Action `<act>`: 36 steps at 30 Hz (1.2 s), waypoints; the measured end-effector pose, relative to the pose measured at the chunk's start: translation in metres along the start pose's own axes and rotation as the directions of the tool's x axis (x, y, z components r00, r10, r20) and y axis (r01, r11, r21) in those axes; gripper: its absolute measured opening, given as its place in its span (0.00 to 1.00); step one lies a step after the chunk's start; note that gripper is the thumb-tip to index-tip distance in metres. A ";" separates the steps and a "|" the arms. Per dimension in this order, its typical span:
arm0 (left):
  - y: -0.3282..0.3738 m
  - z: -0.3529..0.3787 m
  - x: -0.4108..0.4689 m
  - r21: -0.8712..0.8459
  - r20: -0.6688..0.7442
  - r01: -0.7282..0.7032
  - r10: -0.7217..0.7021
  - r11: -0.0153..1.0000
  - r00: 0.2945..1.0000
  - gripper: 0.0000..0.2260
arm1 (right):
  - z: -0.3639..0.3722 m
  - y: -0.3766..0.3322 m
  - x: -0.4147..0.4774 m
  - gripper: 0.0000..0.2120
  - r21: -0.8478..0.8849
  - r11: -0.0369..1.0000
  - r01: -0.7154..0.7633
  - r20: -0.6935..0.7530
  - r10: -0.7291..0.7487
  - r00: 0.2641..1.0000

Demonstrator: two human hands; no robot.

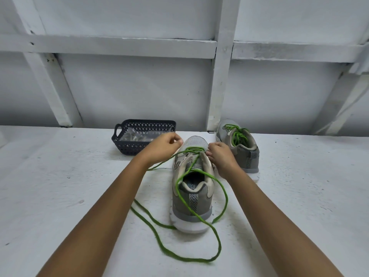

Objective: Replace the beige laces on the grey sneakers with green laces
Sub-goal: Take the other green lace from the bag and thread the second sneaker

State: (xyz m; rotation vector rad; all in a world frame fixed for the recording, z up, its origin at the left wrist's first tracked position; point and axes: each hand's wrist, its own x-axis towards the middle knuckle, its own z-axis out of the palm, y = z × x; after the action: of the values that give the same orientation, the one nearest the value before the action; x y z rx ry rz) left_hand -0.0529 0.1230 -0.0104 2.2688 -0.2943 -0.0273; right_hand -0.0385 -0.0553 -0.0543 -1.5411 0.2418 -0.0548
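Note:
A grey sneaker (192,198) stands in the middle of the white table, heel toward me, toe pointing away. A green lace (201,217) crosses its lowest eyelets and trails in long loops over the heel and onto the table. My left hand (163,145) pinches one strand of this lace at the shoe's left side near the toe. My right hand (220,154) holds the right eyelet flap of the sneaker with curled fingers. A second grey sneaker (242,148) stands behind to the right, threaded with its own green lace (236,134).
A dark perforated plastic basket (139,136) sits at the back left of the shoe, holding clear plastic packaging. A white panelled wall with wooden battens rises just behind the table (60,186).

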 end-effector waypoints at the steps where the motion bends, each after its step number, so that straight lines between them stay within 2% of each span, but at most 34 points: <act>1: -0.007 0.005 0.005 0.162 -0.009 0.006 -0.004 0.987 1.000 0.11 | -0.001 0.000 0.000 0.14 0.002 1.000 -0.003 0.000 0.003 1.000; 2: -0.014 0.010 0.010 0.282 0.026 0.022 -0.031 0.959 0.999 0.14 | -0.001 0.000 0.000 0.13 0.003 1.000 -0.005 0.002 0.005 1.000; 4: -0.021 0.019 0.012 0.403 0.091 0.067 -0.113 0.913 0.989 0.17 | -0.001 0.000 -0.001 0.12 -0.010 1.000 -0.011 0.006 0.011 1.000; 6: -0.021 0.024 0.012 0.421 0.068 0.088 -0.128 0.903 0.989 0.14 | -0.001 0.000 -0.001 0.09 -0.023 1.000 -0.017 -0.001 0.017 1.000; 8: -0.017 0.020 0.008 0.372 0.024 0.074 -0.089 0.925 0.996 0.09 | -0.001 -0.001 -0.002 0.14 -0.044 0.999 -0.023 -0.009 0.022 1.000; 11: -0.005 -0.003 0.001 0.119 0.147 0.071 -0.088 0.990 0.985 0.07 | -0.003 -0.007 -0.006 0.18 -0.073 0.997 -0.016 0.015 0.017 1.000; 13: 0.008 -0.023 -0.006 -0.197 0.200 0.104 -0.064 0.975 0.978 0.08 | -0.005 -0.012 -0.009 0.15 -0.086 0.996 0.009 0.051 -0.005 0.999; 15: 0.019 -0.038 -0.009 -0.543 0.214 0.151 -0.037 0.826 0.976 0.09 | -0.006 -0.022 -0.016 0.08 -0.134 0.989 0.067 0.086 -0.056 0.995; 18: 0.033 -0.049 -0.011 -0.824 0.233 0.182 0.029 0.537 0.972 0.09 | -0.005 -0.044 -0.032 0.11 -0.269 0.937 0.224 0.143 -0.191 0.971; 20: 0.040 -0.051 -0.009 -0.895 0.272 0.219 0.088 0.387 0.958 0.07 | -0.003 -0.060 -0.045 0.16 -0.267 0.918 0.292 0.294 -0.211 0.932; 23: 0.046 -0.049 -0.004 -0.912 0.300 0.250 0.112 0.327 0.948 0.05 | 0.003 -0.077 -0.064 0.18 -0.358 0.872 0.333 0.532 -0.102 0.841; 25: 0.049 -0.048 -0.002 -0.916 0.285 0.239 0.101 0.323 0.953 0.08 | 0.009 -0.080 -0.069 0.18 -0.517 0.727 0.452 0.592 -0.078 0.802; 27: 0.051 -0.047 0.000 -0.921 0.260 0.219 0.087 0.323 0.962 0.10 | 0.014 -0.080 -0.070 0.16 -0.572 0.596 0.563 0.645 -0.097 0.758; 28: 0.051 -0.047 0.000 -0.923 0.248 0.210 0.081 0.321 0.965 0.10 | 0.015 -0.080 -0.070 0.13 -0.562 0.596 0.573 0.663 -0.090 0.744; 30: 0.050 -0.046 0.000 -0.931 0.224 0.193 0.066 0.310 0.972 0.09 | 0.015 -0.080 -0.071 0.09 -0.521 0.665 0.535 0.682 -0.053 0.730; 32: 0.045 -0.045 -0.001 -0.928 0.202 0.181 0.033 0.325 0.979 0.07 | 0.016 -0.081 -0.070 0.10 -0.464 0.748 0.474 0.676 -0.047 0.735; 34: 0.038 -0.041 -0.005 -0.889 0.219 0.206 -0.015 0.409 0.976 0.09 | 0.017 -0.084 -0.069 0.11 -0.288 0.892 0.349 0.638 -0.093 0.764; 36: 0.031 -0.033 -0.012 -0.815 0.308 0.285 -0.039 0.504 0.950 0.16 | 0.017 -0.092 -0.065 0.11 -0.008 0.980 0.198 0.557 -0.160 0.815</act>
State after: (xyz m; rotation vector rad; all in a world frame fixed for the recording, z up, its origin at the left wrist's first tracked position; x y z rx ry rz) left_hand -0.0667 0.1306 0.0331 1.2573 -0.1338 -0.4738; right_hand -0.0881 -0.0295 0.0449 -1.5739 -0.3729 0.2562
